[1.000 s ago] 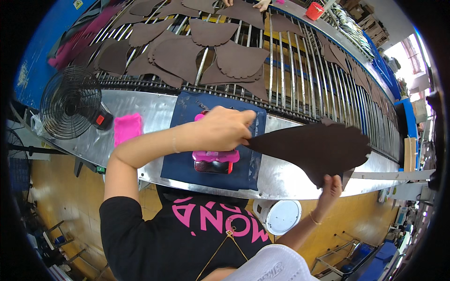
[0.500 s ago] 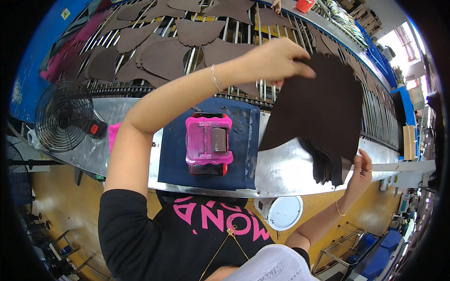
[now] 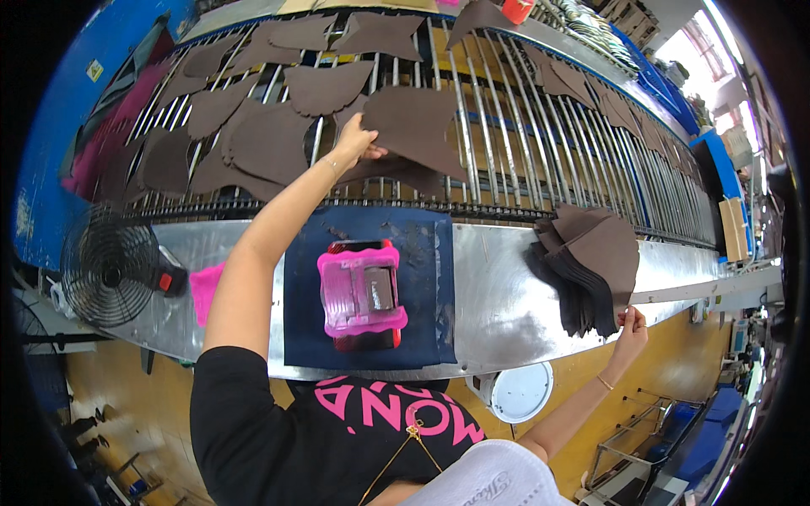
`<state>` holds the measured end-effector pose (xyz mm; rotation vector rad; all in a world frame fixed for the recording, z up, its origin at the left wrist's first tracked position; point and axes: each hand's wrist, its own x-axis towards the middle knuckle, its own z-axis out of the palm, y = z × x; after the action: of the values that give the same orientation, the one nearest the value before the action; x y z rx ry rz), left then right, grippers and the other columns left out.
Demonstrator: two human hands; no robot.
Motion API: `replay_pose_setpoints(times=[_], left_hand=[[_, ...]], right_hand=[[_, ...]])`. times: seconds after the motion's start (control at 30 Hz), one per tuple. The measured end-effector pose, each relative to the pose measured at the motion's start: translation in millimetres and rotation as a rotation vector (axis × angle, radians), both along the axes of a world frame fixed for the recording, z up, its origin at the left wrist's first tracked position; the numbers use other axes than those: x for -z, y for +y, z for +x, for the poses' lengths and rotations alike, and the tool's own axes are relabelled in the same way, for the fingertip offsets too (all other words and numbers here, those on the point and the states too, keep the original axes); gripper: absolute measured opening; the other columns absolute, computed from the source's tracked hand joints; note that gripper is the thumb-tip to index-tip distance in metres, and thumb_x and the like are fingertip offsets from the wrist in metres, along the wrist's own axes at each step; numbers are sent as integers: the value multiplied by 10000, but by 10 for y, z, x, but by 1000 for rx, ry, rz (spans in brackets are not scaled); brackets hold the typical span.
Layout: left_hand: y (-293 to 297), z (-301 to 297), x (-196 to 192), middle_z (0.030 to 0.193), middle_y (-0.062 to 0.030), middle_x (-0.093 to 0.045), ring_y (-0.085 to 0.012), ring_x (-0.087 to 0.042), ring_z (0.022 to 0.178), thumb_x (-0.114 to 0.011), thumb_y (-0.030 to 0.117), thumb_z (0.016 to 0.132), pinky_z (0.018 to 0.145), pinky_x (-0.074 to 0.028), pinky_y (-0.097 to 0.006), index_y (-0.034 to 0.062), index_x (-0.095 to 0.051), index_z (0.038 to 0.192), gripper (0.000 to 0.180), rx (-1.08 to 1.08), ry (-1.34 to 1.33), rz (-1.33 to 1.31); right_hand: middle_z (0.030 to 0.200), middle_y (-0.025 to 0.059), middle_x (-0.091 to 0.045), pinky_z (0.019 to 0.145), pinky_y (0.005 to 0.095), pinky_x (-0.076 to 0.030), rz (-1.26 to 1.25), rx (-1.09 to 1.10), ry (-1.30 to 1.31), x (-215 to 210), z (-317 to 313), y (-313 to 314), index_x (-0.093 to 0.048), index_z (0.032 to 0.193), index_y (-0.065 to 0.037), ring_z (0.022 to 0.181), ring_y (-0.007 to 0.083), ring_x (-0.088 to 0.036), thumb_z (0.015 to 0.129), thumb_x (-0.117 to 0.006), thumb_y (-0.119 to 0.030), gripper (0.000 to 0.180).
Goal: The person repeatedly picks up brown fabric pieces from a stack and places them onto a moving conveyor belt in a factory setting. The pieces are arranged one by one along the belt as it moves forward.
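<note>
My left hand [image 3: 354, 142] reaches far forward and pinches the edge of a brown cut leather piece [image 3: 422, 126], which lies flat on the metal rods of a conveyor rack [image 3: 523, 143]. At the near edge of the bench on the right, my right hand [image 3: 629, 325] grips the lower corner of a fanned stack of the same brown pieces [image 3: 591, 261]. The stack rests on the shiny metal bench [image 3: 498, 295]. A pink and red hand tool [image 3: 363, 291] sits on a navy mat [image 3: 422, 278] between my arms, with neither hand touching it.
Several brown pieces [image 3: 270, 143] are spread over the rack's left half. On the bench's left end stand a black fan [image 3: 105, 266] and a pink cloth [image 3: 205, 287]. A white round lid [image 3: 519, 392] is below the bench. Blue bins line the far right.
My left hand left the pink tool, lifted one brown piece off the stack and carried it forward onto the rods. My right hand kept hold of the stack.
</note>
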<state>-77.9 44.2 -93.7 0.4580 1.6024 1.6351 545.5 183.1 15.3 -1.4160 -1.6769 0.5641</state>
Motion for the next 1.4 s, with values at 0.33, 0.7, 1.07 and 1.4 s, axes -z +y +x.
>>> replay_pose_setpoints(times=[0.33, 0.7, 1.07, 1.4], left_hand=[[-306, -93, -161, 734, -123, -607, -167, -572, 419, -730, 257, 795, 359, -445, -273, 21, -317, 1255, 663, 1, 451, -469], [-1245, 481, -1069, 634, -34, -542, -112, -522, 408, -701, 256, 824, 340, -367, -236, 51, -343, 1369, 684, 208, 555, -178], [-1627, 767, -1293, 759, -50, -553, -87, -518, 435, -659, 181, 853, 353, -371, -190, 70, -329, 1393, 642, 182, 484, -174], [-1750, 784, -1296, 761, -34, -548, -80, -525, 444, -660, 142, 852, 361, -382, -180, 77, -337, 1391, 632, 173, 460, -134]], right_hand=[[999, 229, -657, 837, 408, -487, -38, 248, -576, 481, 418, 561, -628, 1088, 62, 971, 339, -626, 871, -596, -503, 606], [905, 243, -658, 741, 514, -498, 20, 419, -851, 319, 15, 436, -657, 901, 19, 880, 420, -630, 867, -557, -485, 515], [845, 168, -695, 789, 392, -505, -287, 335, -483, 298, 267, 733, -644, 978, 25, 861, 298, -669, 712, -761, -486, 588], [735, 145, -686, 719, 367, -501, -288, 287, -489, 432, 504, 941, -683, 742, 9, 726, 260, -665, 644, -780, -535, 561]])
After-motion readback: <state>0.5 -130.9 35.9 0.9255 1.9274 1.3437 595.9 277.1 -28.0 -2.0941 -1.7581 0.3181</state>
